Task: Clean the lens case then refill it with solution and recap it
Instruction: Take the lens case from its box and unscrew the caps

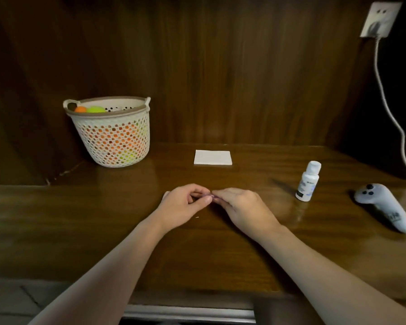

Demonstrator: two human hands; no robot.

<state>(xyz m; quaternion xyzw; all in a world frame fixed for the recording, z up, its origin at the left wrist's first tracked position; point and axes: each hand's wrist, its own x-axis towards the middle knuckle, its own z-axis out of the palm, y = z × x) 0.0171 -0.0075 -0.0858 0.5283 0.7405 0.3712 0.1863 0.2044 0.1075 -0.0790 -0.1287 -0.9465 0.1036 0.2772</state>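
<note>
Both my hands meet at the middle of the wooden table (103, 226). My left hand (183, 207) and my right hand (242, 207) pinch a small pinkish lens case (210, 196) between their fingertips; most of it is hidden by the fingers. A small white solution bottle (308, 181) with its cap on stands upright to the right, apart from my hands. A folded white tissue (213, 157) lies flat behind my hands.
A white perforated basket (113, 137) with orange and green balls stands at the back left. A white handheld controller (384, 206) lies at the far right. A wall socket (380, 19) with a white cable (384, 97) hangs at the right. Wooden panels close the back.
</note>
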